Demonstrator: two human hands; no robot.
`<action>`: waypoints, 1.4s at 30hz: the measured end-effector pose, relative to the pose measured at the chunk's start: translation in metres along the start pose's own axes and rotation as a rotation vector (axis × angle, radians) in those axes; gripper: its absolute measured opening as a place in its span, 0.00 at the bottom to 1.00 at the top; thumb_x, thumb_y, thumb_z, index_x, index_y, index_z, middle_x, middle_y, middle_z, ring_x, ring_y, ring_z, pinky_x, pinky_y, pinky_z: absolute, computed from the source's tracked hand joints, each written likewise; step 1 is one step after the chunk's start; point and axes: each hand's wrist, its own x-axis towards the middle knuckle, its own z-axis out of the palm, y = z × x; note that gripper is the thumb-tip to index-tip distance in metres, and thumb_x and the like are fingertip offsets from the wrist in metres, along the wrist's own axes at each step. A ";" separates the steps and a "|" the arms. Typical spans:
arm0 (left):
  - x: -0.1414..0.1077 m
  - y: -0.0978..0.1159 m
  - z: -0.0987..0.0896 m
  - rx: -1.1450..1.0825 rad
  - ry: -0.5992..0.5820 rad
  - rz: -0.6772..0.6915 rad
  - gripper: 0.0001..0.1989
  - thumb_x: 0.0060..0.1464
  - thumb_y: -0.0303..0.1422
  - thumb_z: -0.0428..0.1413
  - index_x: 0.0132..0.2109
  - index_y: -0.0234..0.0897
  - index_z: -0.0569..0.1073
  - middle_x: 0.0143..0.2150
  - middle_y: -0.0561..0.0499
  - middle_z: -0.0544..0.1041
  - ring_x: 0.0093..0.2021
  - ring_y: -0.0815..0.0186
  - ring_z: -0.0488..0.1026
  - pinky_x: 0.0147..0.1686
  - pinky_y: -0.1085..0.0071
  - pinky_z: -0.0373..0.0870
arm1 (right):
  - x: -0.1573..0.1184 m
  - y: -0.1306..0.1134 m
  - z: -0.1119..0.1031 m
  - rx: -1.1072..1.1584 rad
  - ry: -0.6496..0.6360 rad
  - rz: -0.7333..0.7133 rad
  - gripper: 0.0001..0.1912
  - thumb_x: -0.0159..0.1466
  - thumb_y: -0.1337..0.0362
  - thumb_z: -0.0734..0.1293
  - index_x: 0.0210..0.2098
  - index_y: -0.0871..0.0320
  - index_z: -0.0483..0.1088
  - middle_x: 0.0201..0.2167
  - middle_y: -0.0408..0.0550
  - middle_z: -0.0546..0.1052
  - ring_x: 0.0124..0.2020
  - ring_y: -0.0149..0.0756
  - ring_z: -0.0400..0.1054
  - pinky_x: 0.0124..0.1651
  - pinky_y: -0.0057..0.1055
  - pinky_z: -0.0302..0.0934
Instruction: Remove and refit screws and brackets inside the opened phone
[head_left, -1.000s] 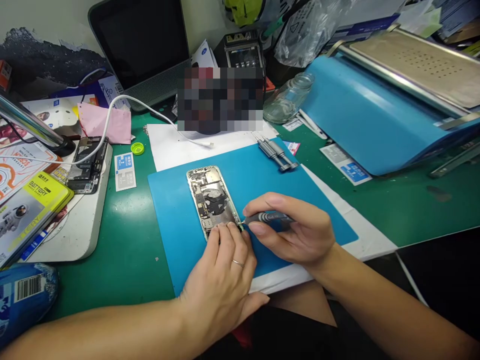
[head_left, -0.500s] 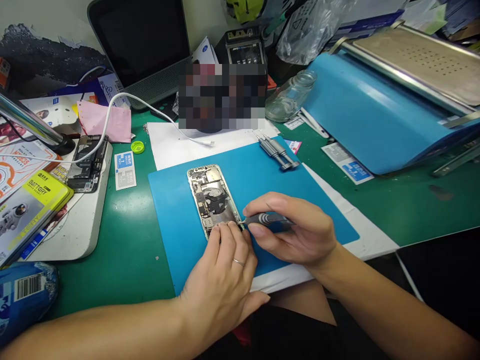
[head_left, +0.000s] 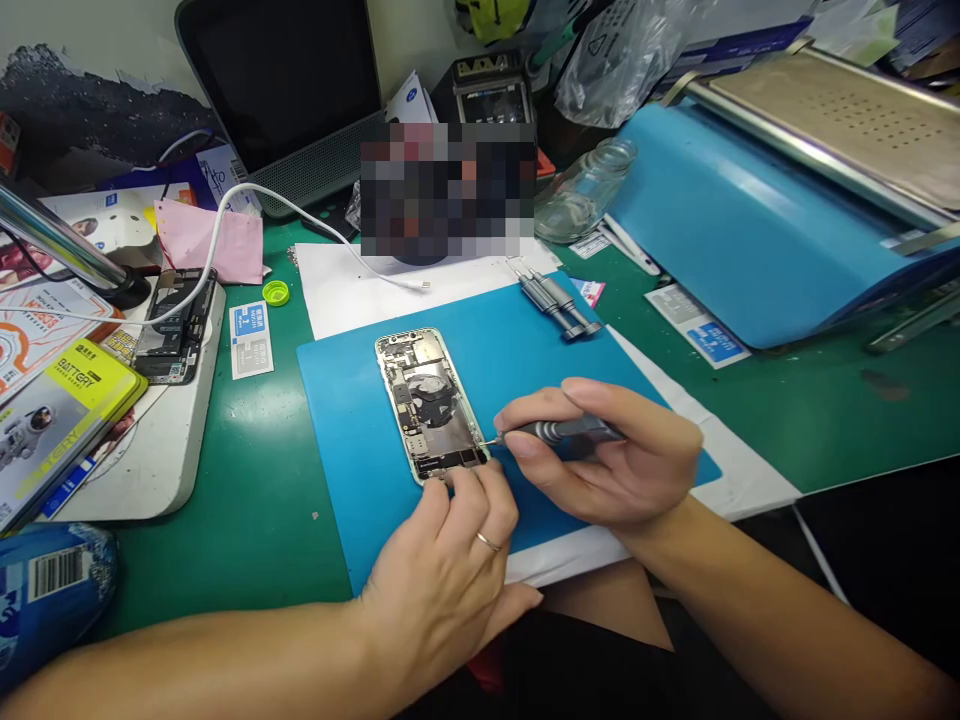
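Phone (head_left: 429,403), opened with its inner parts showing, lies flat on a blue mat (head_left: 352,440), its length running away from the person and tilted a little to the left. The left hand (head_left: 450,560) rests on the mat at the phone's near end, its fingertips (head_left: 442,487) bent down onto the bottom edge of the phone; a ring sits on one finger. The hand holds nothing, only pressing on the phone. The right hand (head_left: 607,460) lies just to the right of the phone and is closed around a dark screwdriver (head_left: 559,431), thumb above and fingers beneath. The screwdriver lies nearly level, its thin tip pointing left and reaching the lower right edge of the phone; whether the tip touches a screw is too small to tell.

Two more screwdrivers (head_left: 553,302) lie side by side at the far right corner of the mat. White paper (head_left: 337,290) sticks out from under the mat, and both lie on the green counter (head_left: 247,500). A white cable (head_left: 300,215) ends on the paper beyond the phone. To the left, a second opened phone (head_left: 174,325) lies on a white board, with a yellow battery box (head_left: 67,400) near it. A glass jar (head_left: 581,190) lies on its side farther back on the right.
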 end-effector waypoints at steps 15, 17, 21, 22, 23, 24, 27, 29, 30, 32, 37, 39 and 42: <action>0.000 0.000 0.002 -0.118 0.044 0.084 0.48 0.60 0.66 0.41 0.62 0.25 0.71 0.53 0.39 0.75 0.49 0.56 0.69 0.50 0.63 0.64 | 0.004 0.000 -0.003 -0.054 0.036 0.001 0.41 0.62 0.76 0.69 0.70 0.49 0.56 0.31 0.44 0.80 0.24 0.33 0.74 0.24 0.29 0.73; 0.000 0.000 0.002 -0.093 0.014 0.078 0.47 0.60 0.65 0.41 0.62 0.26 0.71 0.57 0.39 0.74 0.52 0.54 0.68 0.52 0.62 0.64 | 0.005 0.000 -0.003 -0.065 0.038 -0.023 0.41 0.62 0.76 0.69 0.70 0.50 0.56 0.30 0.43 0.80 0.23 0.32 0.74 0.24 0.28 0.73; 0.000 -0.001 0.001 -0.076 -0.001 0.069 0.45 0.62 0.64 0.42 0.63 0.26 0.71 0.59 0.39 0.72 0.54 0.54 0.67 0.55 0.62 0.63 | 0.006 0.001 -0.003 -0.068 0.043 -0.034 0.40 0.62 0.77 0.69 0.70 0.52 0.56 0.31 0.43 0.79 0.24 0.31 0.74 0.25 0.27 0.73; 0.000 -0.001 0.001 -0.076 0.000 0.066 0.45 0.62 0.63 0.42 0.63 0.26 0.71 0.59 0.39 0.72 0.54 0.54 0.67 0.55 0.62 0.63 | 0.006 0.001 -0.003 -0.064 0.041 -0.031 0.40 0.62 0.77 0.69 0.70 0.52 0.57 0.31 0.43 0.79 0.24 0.31 0.75 0.25 0.27 0.73; 0.000 -0.001 0.001 -0.078 0.001 0.062 0.44 0.62 0.63 0.42 0.63 0.27 0.71 0.59 0.39 0.72 0.54 0.54 0.67 0.55 0.62 0.63 | 0.006 0.001 -0.003 -0.061 0.041 -0.025 0.40 0.62 0.77 0.69 0.70 0.52 0.57 0.31 0.43 0.79 0.24 0.31 0.75 0.25 0.27 0.73; 0.000 -0.001 0.002 -0.078 0.002 0.057 0.44 0.62 0.63 0.43 0.63 0.27 0.71 0.59 0.39 0.72 0.55 0.54 0.67 0.55 0.61 0.63 | 0.007 0.001 -0.003 -0.057 0.045 -0.016 0.40 0.62 0.77 0.69 0.70 0.51 0.57 0.31 0.43 0.79 0.25 0.31 0.75 0.25 0.27 0.73; 0.001 -0.002 0.003 -0.080 0.005 0.040 0.44 0.61 0.64 0.44 0.63 0.29 0.71 0.59 0.40 0.72 0.55 0.53 0.66 0.56 0.60 0.62 | 0.007 0.001 -0.002 -0.053 0.069 0.010 0.39 0.62 0.77 0.69 0.69 0.50 0.58 0.31 0.42 0.79 0.25 0.32 0.75 0.25 0.28 0.73; 0.002 -0.002 0.003 -0.085 0.002 0.033 0.43 0.60 0.64 0.45 0.63 0.31 0.71 0.59 0.40 0.72 0.56 0.53 0.66 0.56 0.60 0.62 | 0.007 0.002 -0.001 -0.055 0.076 0.016 0.39 0.62 0.76 0.69 0.69 0.50 0.58 0.30 0.42 0.79 0.24 0.33 0.74 0.26 0.29 0.73; 0.002 -0.002 0.003 -0.088 -0.002 0.032 0.43 0.60 0.65 0.45 0.63 0.31 0.71 0.59 0.40 0.72 0.56 0.53 0.66 0.56 0.60 0.62 | 0.006 0.003 -0.001 -0.059 0.081 0.014 0.38 0.62 0.76 0.69 0.69 0.51 0.58 0.30 0.43 0.78 0.25 0.33 0.74 0.25 0.29 0.73; 0.002 -0.002 0.004 -0.092 -0.011 0.025 0.43 0.60 0.64 0.46 0.64 0.32 0.70 0.60 0.40 0.72 0.57 0.53 0.65 0.57 0.60 0.61 | 0.006 0.003 0.000 -0.070 0.102 0.012 0.38 0.62 0.76 0.69 0.69 0.51 0.58 0.31 0.43 0.78 0.25 0.33 0.75 0.25 0.29 0.72; 0.001 0.000 0.003 -0.074 0.000 0.010 0.41 0.60 0.62 0.50 0.64 0.34 0.71 0.59 0.43 0.72 0.55 0.55 0.66 0.54 0.62 0.63 | 0.006 0.005 0.001 -0.086 0.099 -0.005 0.39 0.62 0.77 0.70 0.69 0.52 0.57 0.30 0.43 0.77 0.26 0.33 0.75 0.26 0.29 0.72; 0.000 0.000 0.003 -0.055 0.005 0.011 0.40 0.60 0.62 0.50 0.64 0.33 0.71 0.60 0.42 0.72 0.56 0.55 0.66 0.54 0.63 0.63 | 0.005 0.005 0.002 -0.077 0.107 -0.004 0.39 0.62 0.77 0.69 0.69 0.52 0.57 0.32 0.44 0.78 0.27 0.33 0.74 0.26 0.29 0.72; -0.001 0.001 0.004 -0.058 -0.004 -0.010 0.41 0.60 0.61 0.51 0.64 0.31 0.70 0.64 0.39 0.70 0.61 0.52 0.65 0.59 0.60 0.61 | 0.004 0.006 0.004 -0.046 0.099 0.005 0.38 0.62 0.77 0.69 0.68 0.52 0.58 0.33 0.43 0.77 0.28 0.33 0.75 0.25 0.29 0.69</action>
